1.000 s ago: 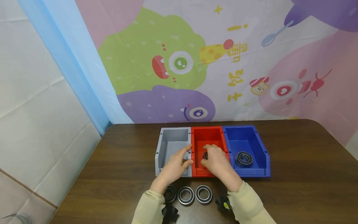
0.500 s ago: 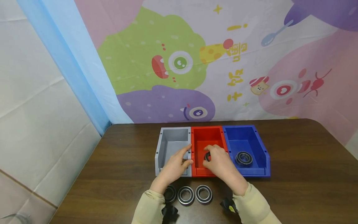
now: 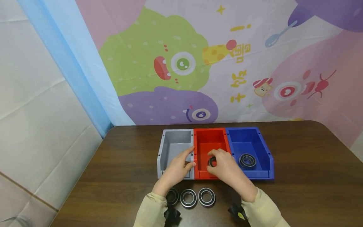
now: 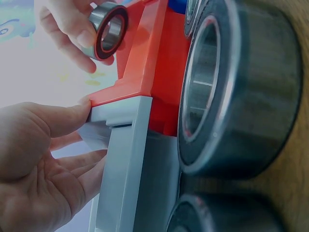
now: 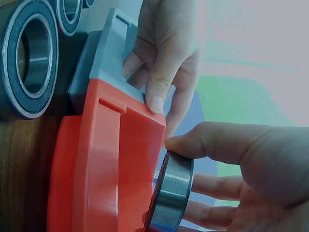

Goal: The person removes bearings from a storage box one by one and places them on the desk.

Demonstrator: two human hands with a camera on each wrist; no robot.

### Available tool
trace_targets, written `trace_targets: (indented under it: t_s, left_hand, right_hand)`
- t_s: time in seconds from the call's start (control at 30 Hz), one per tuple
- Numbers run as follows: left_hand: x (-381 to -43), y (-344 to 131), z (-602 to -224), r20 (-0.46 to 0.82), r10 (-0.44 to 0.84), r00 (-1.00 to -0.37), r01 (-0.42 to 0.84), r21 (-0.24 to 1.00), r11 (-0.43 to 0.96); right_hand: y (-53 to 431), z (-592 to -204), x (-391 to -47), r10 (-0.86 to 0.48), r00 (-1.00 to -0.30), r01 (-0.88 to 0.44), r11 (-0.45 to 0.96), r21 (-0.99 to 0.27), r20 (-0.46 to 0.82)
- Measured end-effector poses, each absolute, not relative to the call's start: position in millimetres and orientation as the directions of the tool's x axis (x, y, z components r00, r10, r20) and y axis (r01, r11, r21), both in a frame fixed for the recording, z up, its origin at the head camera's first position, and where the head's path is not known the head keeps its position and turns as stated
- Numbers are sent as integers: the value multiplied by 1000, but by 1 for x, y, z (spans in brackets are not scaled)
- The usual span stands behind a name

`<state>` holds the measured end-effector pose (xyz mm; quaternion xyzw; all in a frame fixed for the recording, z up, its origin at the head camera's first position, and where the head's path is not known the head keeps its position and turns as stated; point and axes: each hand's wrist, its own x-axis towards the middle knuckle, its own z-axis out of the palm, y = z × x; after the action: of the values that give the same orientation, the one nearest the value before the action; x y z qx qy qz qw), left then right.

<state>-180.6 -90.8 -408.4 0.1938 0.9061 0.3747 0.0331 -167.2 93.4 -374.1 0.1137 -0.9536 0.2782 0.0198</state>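
Observation:
My right hand [image 3: 225,165] holds a ball bearing [image 3: 212,161] by its outer edge, over the red bin [image 3: 208,137]. In the right wrist view the bearing [image 5: 173,191] stands tilted between thumb and fingers, its shiny steel side showing. My left hand [image 3: 177,167] reaches over the grey bin [image 3: 171,138], its thumb and index finger extended to the wall shared with the red bin. The left wrist view has the left thumb [image 4: 72,116] resting on the rim where the two bins meet. Another bearing [image 3: 247,161] lies in the blue bin [image 3: 245,135].
Three bearings lie in a row before the bins: a left one [image 3: 172,198] partly hidden by the left wrist, a middle one [image 3: 188,198] and a right one [image 3: 206,197]. The three bins stand side by side on the brown table [image 3: 124,164]. Behind hangs a cartoon-printed cloth [image 3: 170,41].
My right hand has shifted slightly right and toward me with the bearing, more of which now shows. The left hand keeps its place at the grey and red wall.

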Motion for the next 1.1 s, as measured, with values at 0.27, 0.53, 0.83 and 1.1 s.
trace_targets:
  t_s: [0.27,0.53,0.83,1.1]
  left_hand:
    - [-181,-91,-408,89,381,-921,330,698,636]
    - [-180,-91,-409,81,377,-923,321,701,636]
    - [-180,-91,-408,82,378,-922,322,705,632]
    - [-180,-90,-408,86,374,-923,323,703,634]
  right_hand:
    - [96,-373,-163,-228,-969,-244,819,-519,95]
    - [101,-374,-157,-260,-959,-283,813,-509,118]
    - [106,-377,-151,-290,-949,-311,811,-495,121]
    - [109,-378,-143,-305,-946,-321,821,-472,114]
